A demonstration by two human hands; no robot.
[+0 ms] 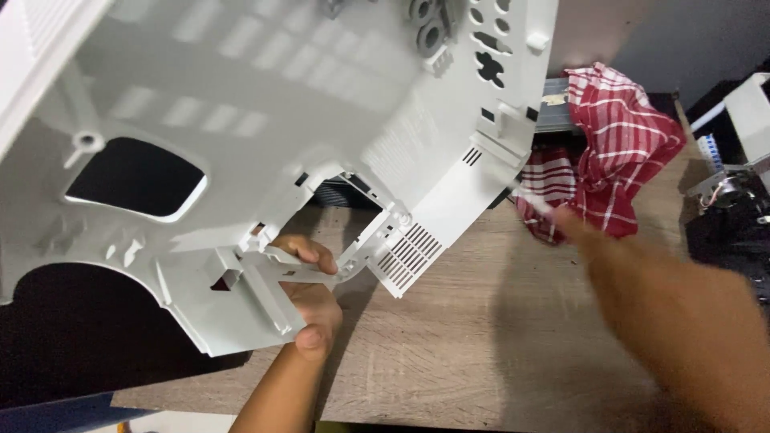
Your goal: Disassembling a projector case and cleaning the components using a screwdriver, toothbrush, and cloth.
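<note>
A large white plastic housing panel [265, 120], with cut-outs, ribs and vent slots, is tilted up over the wooden table [449, 353] and fills the upper left. My left hand [311, 293] grips its lower edge from below, fingers curled over a protruding tab. My right hand [555, 215] is stretched out to the right and blurred by motion, its fingertips at the lower edge of a crumpled red-and-white checked cloth [618, 136]. Whether it has hold of the cloth cannot be made out.
A grey metal strip [553, 104] lies behind the cloth. At the right edge stand a dark device [734, 232] and a white boxy part [750, 112]. A black grille-like object [341, 194] shows through the panel's opening. The floor at lower left is dark.
</note>
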